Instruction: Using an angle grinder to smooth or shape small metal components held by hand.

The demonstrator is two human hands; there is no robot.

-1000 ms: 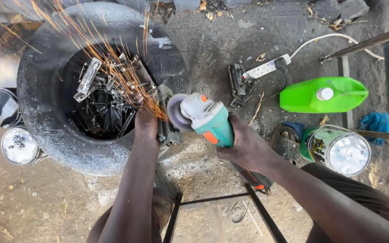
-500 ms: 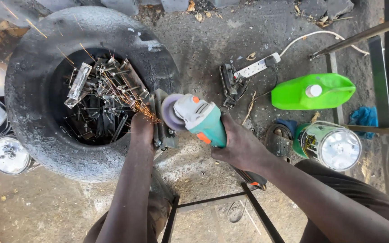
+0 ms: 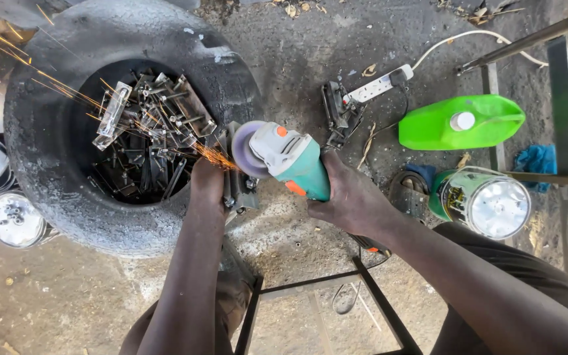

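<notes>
Seen from the head camera, looking straight down at a dusty concrete floor (image 3: 310,79): the right hand (image 3: 356,200) wraps its fingers tightly around the body of a teal and white angle grinder with orange buttons (image 3: 290,161), its grey disc pointing left. The left hand (image 3: 208,187) closes its fingers on a small grey metal bracket (image 3: 239,190), pressing it down at the right edge of a big worn black rubber tyre (image 3: 54,144) lying flat on the floor. Disc and bracket meet just beside the left hand, and orange sparks (image 3: 100,98) fan away to the upper left across a heap of similar cut steel pieces (image 3: 149,131) filling the tyre's hollow. To the right lie a bright green plastic jug on its side (image 3: 458,125), a white power strip (image 3: 379,83) and a round tin with a shiny lid (image 3: 484,200). The step in hand appears to be grinding the bracket's edge; the next move likely calls for a steady disc and firm hold on the piece.
</notes>
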